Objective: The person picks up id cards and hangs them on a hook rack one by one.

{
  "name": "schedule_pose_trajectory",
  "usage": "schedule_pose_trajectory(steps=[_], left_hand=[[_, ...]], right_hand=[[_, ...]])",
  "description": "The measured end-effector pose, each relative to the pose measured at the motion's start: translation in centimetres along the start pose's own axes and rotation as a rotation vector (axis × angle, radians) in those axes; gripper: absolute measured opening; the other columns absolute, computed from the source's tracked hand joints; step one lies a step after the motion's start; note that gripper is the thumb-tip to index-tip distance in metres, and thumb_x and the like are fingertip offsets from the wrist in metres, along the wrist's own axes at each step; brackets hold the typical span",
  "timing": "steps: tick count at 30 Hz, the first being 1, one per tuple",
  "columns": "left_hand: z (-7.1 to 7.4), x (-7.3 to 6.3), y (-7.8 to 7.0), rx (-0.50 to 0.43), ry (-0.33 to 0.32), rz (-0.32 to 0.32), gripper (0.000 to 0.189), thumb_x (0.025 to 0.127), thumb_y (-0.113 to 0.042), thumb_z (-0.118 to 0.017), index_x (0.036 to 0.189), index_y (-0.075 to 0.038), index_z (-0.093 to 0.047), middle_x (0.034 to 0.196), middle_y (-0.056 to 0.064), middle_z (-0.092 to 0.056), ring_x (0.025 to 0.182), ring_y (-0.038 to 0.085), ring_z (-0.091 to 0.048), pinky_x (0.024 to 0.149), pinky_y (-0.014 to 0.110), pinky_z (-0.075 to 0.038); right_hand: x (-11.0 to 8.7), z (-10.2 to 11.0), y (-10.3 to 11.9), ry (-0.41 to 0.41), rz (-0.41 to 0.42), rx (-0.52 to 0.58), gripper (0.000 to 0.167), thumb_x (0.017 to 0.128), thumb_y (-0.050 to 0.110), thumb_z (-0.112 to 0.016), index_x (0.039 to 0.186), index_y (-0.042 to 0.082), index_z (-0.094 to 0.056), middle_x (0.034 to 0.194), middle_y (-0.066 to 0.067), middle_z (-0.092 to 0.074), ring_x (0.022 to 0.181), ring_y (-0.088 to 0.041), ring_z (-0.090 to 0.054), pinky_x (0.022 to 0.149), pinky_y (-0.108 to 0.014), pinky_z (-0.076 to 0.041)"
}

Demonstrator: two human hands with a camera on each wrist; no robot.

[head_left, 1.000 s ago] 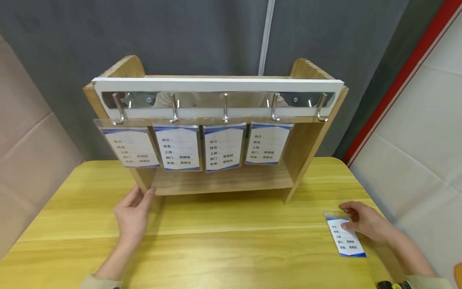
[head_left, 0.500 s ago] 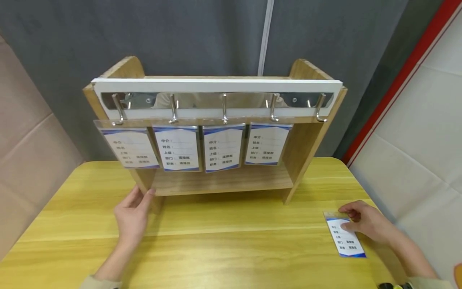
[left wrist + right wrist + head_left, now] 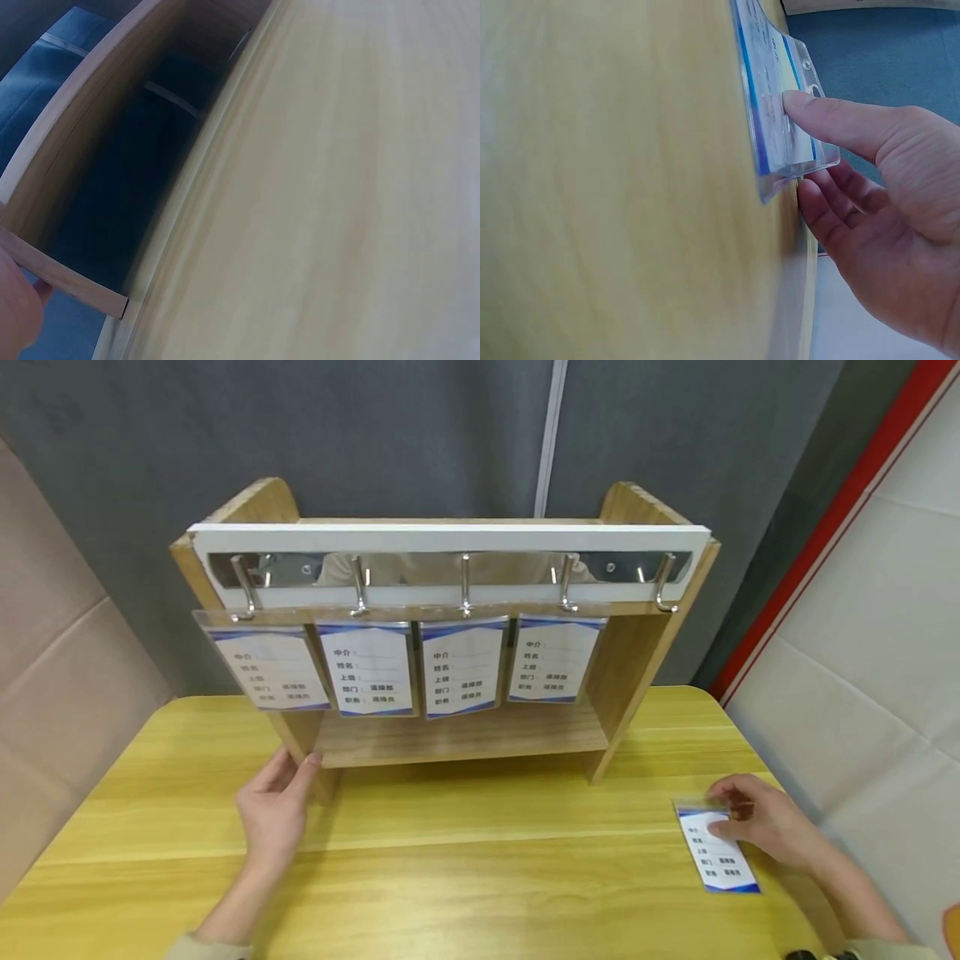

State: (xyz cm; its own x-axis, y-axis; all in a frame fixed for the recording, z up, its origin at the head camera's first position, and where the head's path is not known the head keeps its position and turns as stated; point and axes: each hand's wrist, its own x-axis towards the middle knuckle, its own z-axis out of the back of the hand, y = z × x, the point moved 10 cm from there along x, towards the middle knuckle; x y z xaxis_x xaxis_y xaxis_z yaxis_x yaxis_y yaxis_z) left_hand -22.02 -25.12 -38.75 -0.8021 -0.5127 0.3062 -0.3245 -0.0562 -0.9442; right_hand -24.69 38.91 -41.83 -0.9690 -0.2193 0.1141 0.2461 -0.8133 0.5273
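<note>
My left hand (image 3: 273, 810) grips the lower left side panel of a wooden rack (image 3: 465, 743), thumb at the front near the bottom shelf. In the left wrist view, part of that hand (image 3: 16, 307) shows at the panel's lower edge. On the right of the table, my right hand (image 3: 765, 818) pinches a clear-sleeved ID badge (image 3: 716, 856) near its top. The right wrist view has the thumb (image 3: 817, 112) on the badge's face (image 3: 784, 97), with the other fingers at its edge, partly hidden behind it. The badge's far end lies on or close to the tabletop.
Several similar badges (image 3: 367, 668) hang from hooks on the rack's white rail (image 3: 450, 539). The rightmost hook (image 3: 666, 583) carries no badge. Yellow wood-grain tabletop (image 3: 465, 877) extends in front. A grey panel (image 3: 420, 435) stands behind, and a white wall (image 3: 862, 693) on the right.
The right hand's fingers have shifted slightly at the badge's top edge, while the badge stays nearly in place. The left hand and the rack have not visibly moved.
</note>
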Motion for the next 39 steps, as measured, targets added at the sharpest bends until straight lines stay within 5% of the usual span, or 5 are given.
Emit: schedule_pose_trajectory(steps=[9, 15, 24, 39], left_hand=[[0.0, 0.1, 0.1, 0.009, -0.006, 0.017, 0.040, 0.092, 0.005, -0.072, 0.131, 0.001, -0.065, 0.120, 0.006, -0.069, 0.097, -0.001, -0.071, 0.087, 0.020, -0.059], [-0.1, 0.1, 0.2, 0.012, -0.004, 0.022, 0.040, 0.092, 0.005, -0.072, 0.131, 0.001, -0.065, 0.121, 0.007, -0.069, 0.096, -0.001, -0.071, 0.087, 0.020, -0.059], [-0.1, 0.1, 0.3, -0.003, -0.008, 0.026, 0.040, 0.092, 0.005, -0.072, 0.131, 0.001, -0.065, 0.119, 0.002, -0.070, 0.096, 0.000, -0.071, 0.086, 0.021, -0.059], [0.1, 0.0, 0.2, 0.010, 0.001, 0.027, 0.040, 0.093, 0.004, -0.072, 0.131, -0.001, -0.066, 0.118, 0.002, -0.070, 0.096, -0.001, -0.071, 0.085, 0.021, -0.059]], right_hand=[[0.2, -0.2, -0.2, 0.027, -0.080, -0.005, 0.041, 0.082, 0.015, -0.088, 0.112, 0.004, -0.062, 0.092, -0.003, -0.057, 0.080, -0.012, -0.050, 0.062, -0.019, -0.042], [0.4, 0.5, 0.6, -0.059, -0.035, 0.025, 0.036, 0.083, 0.006, -0.086, 0.111, 0.003, -0.063, 0.092, -0.004, -0.058, 0.079, -0.008, -0.051, 0.062, -0.015, -0.043], [0.3, 1.9, 2.1, -0.242, 0.081, 0.208, 0.031, 0.081, -0.014, -0.079, 0.106, -0.003, -0.064, 0.090, 0.002, -0.064, 0.077, -0.004, -0.058, 0.064, -0.007, -0.050], [0.3, 2.6, 3.7, -0.258, 0.113, 0.336, 0.029, 0.084, -0.019, -0.073, 0.109, -0.009, -0.064, 0.098, 0.012, -0.070, 0.085, 0.000, -0.064, 0.069, -0.009, -0.056]])
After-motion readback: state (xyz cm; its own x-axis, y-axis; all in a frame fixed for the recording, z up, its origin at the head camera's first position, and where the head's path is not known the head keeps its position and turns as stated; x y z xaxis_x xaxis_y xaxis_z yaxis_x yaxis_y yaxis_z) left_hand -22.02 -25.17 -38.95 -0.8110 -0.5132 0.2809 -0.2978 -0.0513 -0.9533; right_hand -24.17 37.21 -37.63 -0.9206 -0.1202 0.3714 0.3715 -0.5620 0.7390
